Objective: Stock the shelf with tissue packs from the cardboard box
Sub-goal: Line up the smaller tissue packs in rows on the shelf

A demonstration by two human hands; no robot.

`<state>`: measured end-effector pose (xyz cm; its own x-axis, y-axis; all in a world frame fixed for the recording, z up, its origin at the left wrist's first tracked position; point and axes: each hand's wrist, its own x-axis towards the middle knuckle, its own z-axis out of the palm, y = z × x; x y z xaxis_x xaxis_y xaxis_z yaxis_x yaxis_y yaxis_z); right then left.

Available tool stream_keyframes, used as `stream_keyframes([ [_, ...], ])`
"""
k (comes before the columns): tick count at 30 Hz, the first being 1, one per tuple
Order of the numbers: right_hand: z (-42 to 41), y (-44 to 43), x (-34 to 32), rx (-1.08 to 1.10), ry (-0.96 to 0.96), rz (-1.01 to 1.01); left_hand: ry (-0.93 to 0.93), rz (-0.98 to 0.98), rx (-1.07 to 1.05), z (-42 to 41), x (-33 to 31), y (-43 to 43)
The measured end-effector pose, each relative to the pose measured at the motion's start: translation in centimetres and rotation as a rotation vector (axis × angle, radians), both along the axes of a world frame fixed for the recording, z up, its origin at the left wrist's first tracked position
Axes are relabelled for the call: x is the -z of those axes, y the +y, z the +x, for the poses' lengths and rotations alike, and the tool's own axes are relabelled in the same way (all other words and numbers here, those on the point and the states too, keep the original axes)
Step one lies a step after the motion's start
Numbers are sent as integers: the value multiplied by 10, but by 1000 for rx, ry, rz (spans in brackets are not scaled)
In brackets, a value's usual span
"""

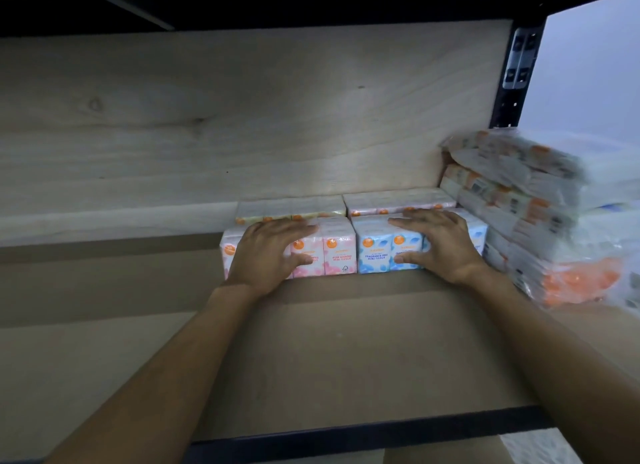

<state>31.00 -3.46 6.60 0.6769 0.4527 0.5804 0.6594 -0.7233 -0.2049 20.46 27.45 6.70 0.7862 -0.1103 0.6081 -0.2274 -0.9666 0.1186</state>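
Observation:
A pink rose-scented tissue pack [332, 252] and a blue fragrance-free tissue pack [374, 252] stand side by side on the brown shelf board [311, 352]. My left hand [266, 255] lies over the pink pack, fingers across its top and thumb down its front. My right hand [440, 245] covers the blue pack the same way. Two more packs [346, 205] stand in a row behind them against the wooden back panel. The cardboard box is out of view.
A tall stack of wrapped tissue packs [540, 221] fills the shelf's right end beside the black upright post [516, 72]. A black metal rail [346, 432] edges the shelf front. The upper shelf hangs dark overhead.

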Motion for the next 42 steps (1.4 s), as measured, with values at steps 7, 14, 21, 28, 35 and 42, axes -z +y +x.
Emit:
stream_keyframes([
  [7,13,2,-1,-16,-12,-15,-25,38,-10,12,0,1],
  [14,24,3,2,-15,-26,-24,-61,52,-7,21,2,3],
  [21,22,5,2,-14,-30,-8,-78,30,-1,22,4,3],
  [28,18,6,-3,11,4,-26,-40,24,-4,20,3,4],
  [35,12,7,-17,30,73,-111,67,-24,61,13,-11,5],
  [42,1,3,-24,49,88,-136,116,-20,85,3,-17,2],
])
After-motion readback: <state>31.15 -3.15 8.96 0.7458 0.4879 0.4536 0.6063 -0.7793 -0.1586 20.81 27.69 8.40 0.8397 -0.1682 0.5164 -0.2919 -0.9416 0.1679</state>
